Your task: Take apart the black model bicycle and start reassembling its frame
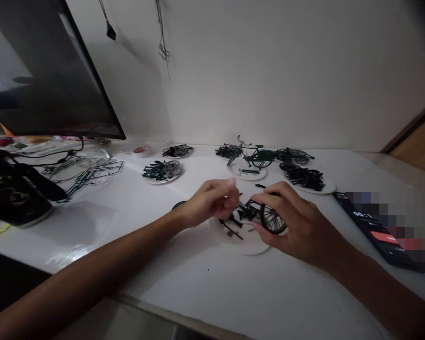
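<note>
My right hand point(295, 219) grips a small spoked model bicycle wheel point(272, 218) by its rim, thumb below and fingers above. Just to its left, my left hand point(214, 200) is closed with its fingers curled and pressed together; whatever they may hold is hidden. Beneath both hands lies a white paper plate point(250, 246) with small black bicycle parts point(232, 229) on it. Part of another wheel point(179, 205) shows behind my left wrist.
An assembled model bicycle point(257, 155) stands at the back. Around it are plates of dark parts point(302, 177) and green parts with wheels point(163, 170). Left are thin green frames point(92, 174), a tape roll point(141, 151), a black bag point(17, 189) and a monitor point(49, 71). A phone point(375, 229) lies right.
</note>
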### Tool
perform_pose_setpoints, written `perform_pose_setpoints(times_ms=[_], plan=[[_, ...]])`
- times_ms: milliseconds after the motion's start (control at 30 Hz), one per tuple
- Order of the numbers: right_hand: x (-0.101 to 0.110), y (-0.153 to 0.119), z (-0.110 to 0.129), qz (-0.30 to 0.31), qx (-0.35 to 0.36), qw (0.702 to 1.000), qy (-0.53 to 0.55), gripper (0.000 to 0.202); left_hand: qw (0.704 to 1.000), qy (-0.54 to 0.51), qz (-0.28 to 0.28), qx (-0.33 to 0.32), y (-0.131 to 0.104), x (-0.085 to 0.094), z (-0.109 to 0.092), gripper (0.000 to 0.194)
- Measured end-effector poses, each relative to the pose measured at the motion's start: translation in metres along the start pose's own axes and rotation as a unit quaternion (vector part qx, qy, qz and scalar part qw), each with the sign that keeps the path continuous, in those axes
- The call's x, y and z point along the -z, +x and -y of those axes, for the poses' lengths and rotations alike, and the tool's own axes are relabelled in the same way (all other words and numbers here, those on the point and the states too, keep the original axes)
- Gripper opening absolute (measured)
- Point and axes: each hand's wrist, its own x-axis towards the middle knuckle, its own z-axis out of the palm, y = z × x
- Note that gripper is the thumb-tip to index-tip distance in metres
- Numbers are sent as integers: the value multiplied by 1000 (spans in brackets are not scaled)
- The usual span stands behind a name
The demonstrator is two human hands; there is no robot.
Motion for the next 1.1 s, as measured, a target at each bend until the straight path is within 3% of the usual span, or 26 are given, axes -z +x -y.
perform_pose_setpoints(times_ms=[100,267,467,633,767,933,1000,1100], plan=[[3,-4,-14,-31,20,999,-30,27,998,-56,10,16,0,17,-14,68],[5,-11,-36,-91,55,993,-50,15,995,-71,38,56,-5,42,-34,76],[-1,-14,-57,-122,77,984,-107,12,981,-94,141,99,-9,49,-44,79],[-7,-15,-66,-125,81,978,-146,11,980,-123,144,62,-19,47,-52,77],[-11,-16,-68,-110,84,975,-171,5,963,-193,189,6,-43,26,-50,74],[-4,-17,-71,-111,66,972,-197,9,942,-165,269,115,-89,-30,-17,67],[0,-15,-75,-117,55,969,-212,12,939,-52,289,178,-108,-55,6,51],[2,-11,-83,-93,59,965,-239,14,957,41,243,156,-134,-92,42,16]])
